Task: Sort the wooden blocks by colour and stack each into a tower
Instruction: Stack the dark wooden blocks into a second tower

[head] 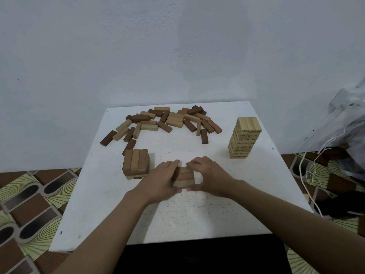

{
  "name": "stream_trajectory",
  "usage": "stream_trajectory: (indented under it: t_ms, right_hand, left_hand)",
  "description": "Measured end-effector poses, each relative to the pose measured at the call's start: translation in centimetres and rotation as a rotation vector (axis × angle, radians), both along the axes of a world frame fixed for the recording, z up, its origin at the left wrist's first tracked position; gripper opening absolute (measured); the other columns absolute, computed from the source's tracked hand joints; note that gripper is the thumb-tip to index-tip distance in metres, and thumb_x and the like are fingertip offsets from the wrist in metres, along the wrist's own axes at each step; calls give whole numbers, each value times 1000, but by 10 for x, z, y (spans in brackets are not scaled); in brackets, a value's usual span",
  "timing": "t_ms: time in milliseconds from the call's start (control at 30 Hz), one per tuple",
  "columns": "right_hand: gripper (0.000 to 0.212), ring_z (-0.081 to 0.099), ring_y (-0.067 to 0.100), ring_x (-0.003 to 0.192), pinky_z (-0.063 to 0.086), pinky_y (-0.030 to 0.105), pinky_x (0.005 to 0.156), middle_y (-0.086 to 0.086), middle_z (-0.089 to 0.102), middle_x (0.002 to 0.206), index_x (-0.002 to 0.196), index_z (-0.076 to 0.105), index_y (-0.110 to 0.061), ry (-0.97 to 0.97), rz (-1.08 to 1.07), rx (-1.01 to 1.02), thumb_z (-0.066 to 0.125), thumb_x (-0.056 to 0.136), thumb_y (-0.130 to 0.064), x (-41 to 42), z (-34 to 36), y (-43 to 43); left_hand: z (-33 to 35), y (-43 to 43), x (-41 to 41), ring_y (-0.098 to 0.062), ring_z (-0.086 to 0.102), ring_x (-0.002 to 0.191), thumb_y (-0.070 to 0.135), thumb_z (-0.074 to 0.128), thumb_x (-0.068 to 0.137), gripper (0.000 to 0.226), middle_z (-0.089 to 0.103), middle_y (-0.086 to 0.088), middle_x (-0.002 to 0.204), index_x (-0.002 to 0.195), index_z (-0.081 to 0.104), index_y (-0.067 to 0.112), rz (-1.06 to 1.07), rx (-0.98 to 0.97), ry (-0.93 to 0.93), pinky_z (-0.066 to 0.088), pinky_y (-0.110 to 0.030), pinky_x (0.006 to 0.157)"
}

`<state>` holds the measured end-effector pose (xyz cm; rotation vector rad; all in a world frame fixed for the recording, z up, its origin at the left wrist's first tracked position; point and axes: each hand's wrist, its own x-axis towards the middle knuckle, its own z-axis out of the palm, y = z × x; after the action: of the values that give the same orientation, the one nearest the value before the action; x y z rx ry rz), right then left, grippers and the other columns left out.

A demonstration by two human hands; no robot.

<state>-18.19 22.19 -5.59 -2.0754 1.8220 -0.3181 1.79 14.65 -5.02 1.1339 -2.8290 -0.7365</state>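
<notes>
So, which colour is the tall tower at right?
Tall wooden block tower: pale yellow, head view.

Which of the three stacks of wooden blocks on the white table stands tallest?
The pale numbered wooden tower on the right: it has many layers, whereas the mid-brown wooden stack and the low front stack have only a few.
</notes>
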Motion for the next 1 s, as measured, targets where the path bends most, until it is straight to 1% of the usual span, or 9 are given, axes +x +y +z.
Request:
stream_trajectory:
  t_ms: [233, 433, 567, 633, 700, 767, 800, 867, 1000]
  right_hand:
    - [67, 45, 11, 110, 45, 24, 90, -1, 48, 135, 139, 50, -15, -56, 61, -24, 76, 84, -44, -1, -2, -2]
    - [65, 46, 10, 114, 49, 23, 91, -4, 44, 141, 141, 49, -19, -62, 85, -20, 71, 88, -48, -4, 7, -2]
    - [70, 49, 11, 116, 50, 20, 90, -6, 40, 144, 147, 45, -19, -74, 114, -87, 68, 89, -50, -3, 24, -5]
    - [70, 49, 11, 114, 49, 22, 91, -4, 44, 140, 146, 47, -16, -95, 129, -150, 68, 89, -51, 0, 36, -8]
    - [69, 49, 11, 113, 48, 25, 92, -1, 49, 134, 143, 50, -12, -120, 151, -221, 68, 89, -50, 8, 49, -14]
    - [68, 46, 11, 115, 44, 29, 97, -1, 50, 134, 143, 51, -12, -121, 161, -248, 67, 89, -51, 20, 62, -22]
    - [68, 44, 11, 119, 41, 31, 100, -2, 49, 136, 143, 51, -14, -107, 160, -247, 65, 90, -54, 28, 68, -29]
    - [69, 41, 12, 124, 35, 35, 106, -4, 47, 139, 144, 50, -17, -71, 141, -233, 62, 90, -57, 44, 76, -41]
    - [68, 38, 16, 133, 30, 43, 110, -3, 48, 142, 143, 50, -18, -5, 122, -204, 60, 90, -59, 70, 82, -64]
  left_hand:
    - [1, -1, 1, -17, 43, 127, 38, 79, 87, 82, 51, 1, 143, 153, 35, 19, 1, 17, 17, 39, -32, 103]
    - [14, 9, 3, -16, 41, 130, 38, 71, 93, 77, 46, 0, 148, 155, 30, 20, -12, -11, 39, 40, -30, 104]
    - [42, 10, 10, -17, 41, 133, 38, 66, 97, 75, 42, -1, 152, 157, 24, 22, -24, -90, 57, 40, -30, 105]
    - [59, 5, 18, -16, 41, 129, 40, 66, 96, 72, 44, 2, 146, 155, 25, 27, -20, -123, 79, 41, -30, 101]
    - [74, -2, 30, -14, 44, 121, 44, 68, 94, 65, 48, 7, 137, 146, 30, 34, -5, -133, 96, 42, -31, 97]
    - [86, -12, 45, -12, 45, 116, 47, 71, 90, 59, 50, 10, 129, 136, 35, 38, 9, -122, 113, 39, -37, 103]
    - [91, -19, 55, -9, 44, 117, 47, 72, 89, 57, 51, 13, 127, 133, 36, 38, 10, -119, 120, 32, -38, 108]
    - [98, -35, 75, 1, 43, 119, 48, 74, 87, 55, 51, 21, 126, 129, 40, 40, 12, -101, 131, 23, -38, 110]
    - [102, -65, 100, 9, 44, 117, 48, 80, 83, 63, 52, 29, 121, 133, 43, 40, 18, -57, 149, 25, -38, 107]
